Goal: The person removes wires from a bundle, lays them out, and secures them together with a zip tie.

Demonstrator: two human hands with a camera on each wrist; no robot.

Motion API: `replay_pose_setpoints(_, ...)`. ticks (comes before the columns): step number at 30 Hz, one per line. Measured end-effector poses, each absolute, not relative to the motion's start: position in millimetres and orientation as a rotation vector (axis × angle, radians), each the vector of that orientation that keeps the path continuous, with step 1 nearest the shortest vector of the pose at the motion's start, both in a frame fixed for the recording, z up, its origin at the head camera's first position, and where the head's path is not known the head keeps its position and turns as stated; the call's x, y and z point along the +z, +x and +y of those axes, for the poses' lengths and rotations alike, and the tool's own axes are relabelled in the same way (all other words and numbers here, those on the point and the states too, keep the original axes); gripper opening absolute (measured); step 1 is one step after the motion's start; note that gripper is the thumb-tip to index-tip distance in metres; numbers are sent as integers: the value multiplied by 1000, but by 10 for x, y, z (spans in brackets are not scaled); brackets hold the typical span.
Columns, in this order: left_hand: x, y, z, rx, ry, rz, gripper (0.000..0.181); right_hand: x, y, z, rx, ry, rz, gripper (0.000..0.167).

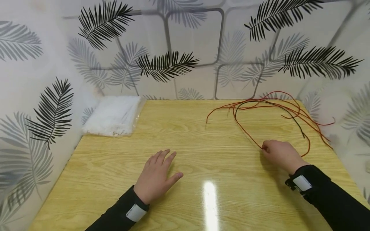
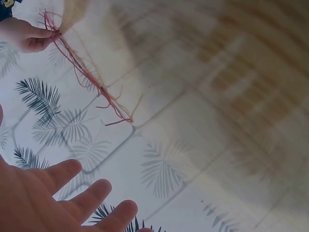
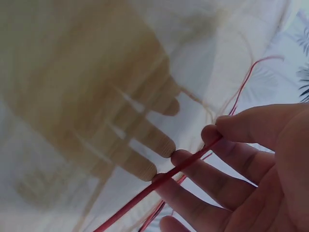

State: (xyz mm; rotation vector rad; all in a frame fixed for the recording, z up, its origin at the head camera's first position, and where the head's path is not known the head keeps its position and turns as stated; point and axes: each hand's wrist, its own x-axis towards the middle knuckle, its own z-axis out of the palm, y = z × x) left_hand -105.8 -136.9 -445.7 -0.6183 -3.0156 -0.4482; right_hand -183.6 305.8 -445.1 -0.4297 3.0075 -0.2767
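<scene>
Cord handling looks barely begun: your right hand [image 1: 282,156] pinches one red cord [image 1: 248,133] in its fingers [image 3: 215,179], at right; other cords [image 1: 319,132] lie loose, far right; your left hand [image 1: 155,178], empty, has fingers apart.

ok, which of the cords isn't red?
The black cord, arcing among the red cords, one end showing just beyond the right hand. Colour sets it apart: every other cord looks red, including the one that hand pinches.
</scene>
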Motion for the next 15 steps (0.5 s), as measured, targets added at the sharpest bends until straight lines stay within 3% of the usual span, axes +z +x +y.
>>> replay_pose_setpoints(15, -4474, -1042, -1327, -485, -626, -3032, 76, -4425, -1376, 2639, -238, -720, 2988, 18)
